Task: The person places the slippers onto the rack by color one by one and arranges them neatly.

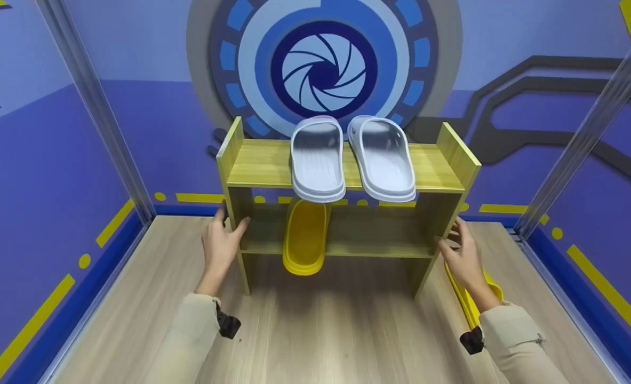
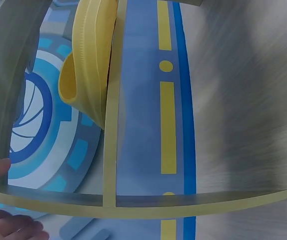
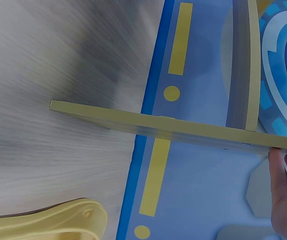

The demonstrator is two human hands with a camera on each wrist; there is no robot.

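A two-tier wooden shoe rack stands upright between both hands. My left hand grips its left side panel, thumb on the inner face and fingers outside. On the opposite side, my right hand holds the right panel, with fingers against its outer face in the right wrist view. Two pale grey clogs, a left one and a right one, sit side by side on the top shelf. One yellow clog lies on the lower shelf, left of centre, its toe toward the back wall.
Another yellow clog lies on the wood-grain table right of the rack, partly hidden by my right forearm in the head view. A blue patterned wall rises close behind the rack. Metal posts stand at the back corners.
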